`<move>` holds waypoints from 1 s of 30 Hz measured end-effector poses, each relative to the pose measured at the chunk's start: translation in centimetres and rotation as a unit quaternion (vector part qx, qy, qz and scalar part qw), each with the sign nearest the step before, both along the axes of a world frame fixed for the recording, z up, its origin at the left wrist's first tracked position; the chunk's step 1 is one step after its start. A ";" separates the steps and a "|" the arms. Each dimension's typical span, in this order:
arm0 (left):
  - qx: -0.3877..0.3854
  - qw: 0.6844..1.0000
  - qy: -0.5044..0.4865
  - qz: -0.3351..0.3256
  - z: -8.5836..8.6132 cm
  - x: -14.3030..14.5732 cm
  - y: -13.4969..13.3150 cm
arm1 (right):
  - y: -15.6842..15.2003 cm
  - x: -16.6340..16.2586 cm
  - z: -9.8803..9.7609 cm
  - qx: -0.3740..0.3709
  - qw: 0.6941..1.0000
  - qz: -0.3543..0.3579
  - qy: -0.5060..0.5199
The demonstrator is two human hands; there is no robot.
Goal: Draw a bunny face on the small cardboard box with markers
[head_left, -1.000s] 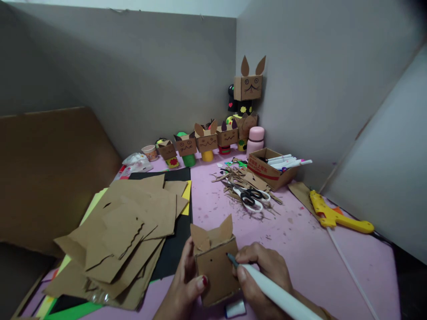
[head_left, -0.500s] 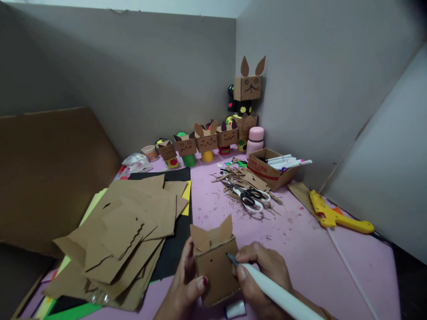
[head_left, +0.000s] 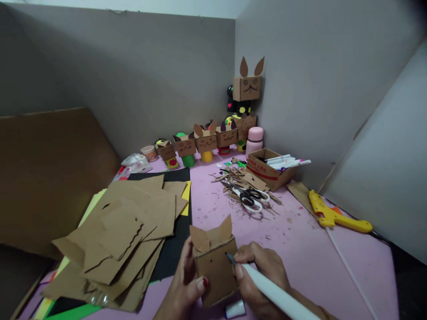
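Note:
A small cardboard box (head_left: 216, 278) with two pointed cardboard ears stands tilted toward me at the near edge of the table. My left hand (head_left: 187, 282) grips its left side, thumb on the front face. One dark dot shows on that face. Between the fingers of my right hand (head_left: 262, 278) is a white marker pen (head_left: 278, 291), its dark tip touching the upper right of the face. The white pen cap (head_left: 235, 309) lies on the table just below the box.
Cardboard sheets (head_left: 123, 235) are piled at left over black and coloured paper. Scissors (head_left: 248, 195) lie on cardboard scraps. Behind them stands a box of markers (head_left: 271, 171); a yellow glue gun (head_left: 336, 215) rests at right. Several cardboard animal figures (head_left: 205, 141) line the back, near a pink bottle (head_left: 255, 140).
Almost nothing differs; the view has shifted very slightly. The marker tip stays at the same spot on the box, and both hands hold their grip.

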State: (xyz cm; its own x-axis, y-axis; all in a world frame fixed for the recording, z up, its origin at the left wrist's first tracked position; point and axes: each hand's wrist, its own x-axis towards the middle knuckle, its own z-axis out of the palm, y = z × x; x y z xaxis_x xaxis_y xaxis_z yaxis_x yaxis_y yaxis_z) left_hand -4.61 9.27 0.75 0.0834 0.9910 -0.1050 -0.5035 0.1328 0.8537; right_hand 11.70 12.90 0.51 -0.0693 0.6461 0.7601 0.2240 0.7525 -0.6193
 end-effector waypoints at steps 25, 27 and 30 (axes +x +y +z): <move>-0.005 1.000 0.002 0.006 0.2 0.2 -0.1 | 0.0 -0.1 -0.1 0.000 1.000 -0.001 0.002; -0.002 1.000 0.002 0.006 0.2 0.2 -0.1 | 0.0 -0.2 -0.1 0.001 1.000 0.000 0.007; 0.001 1.000 0.010 0.011 0.2 0.3 0.0 | 0.0 -0.2 -0.1 0.001 1.000 0.006 0.011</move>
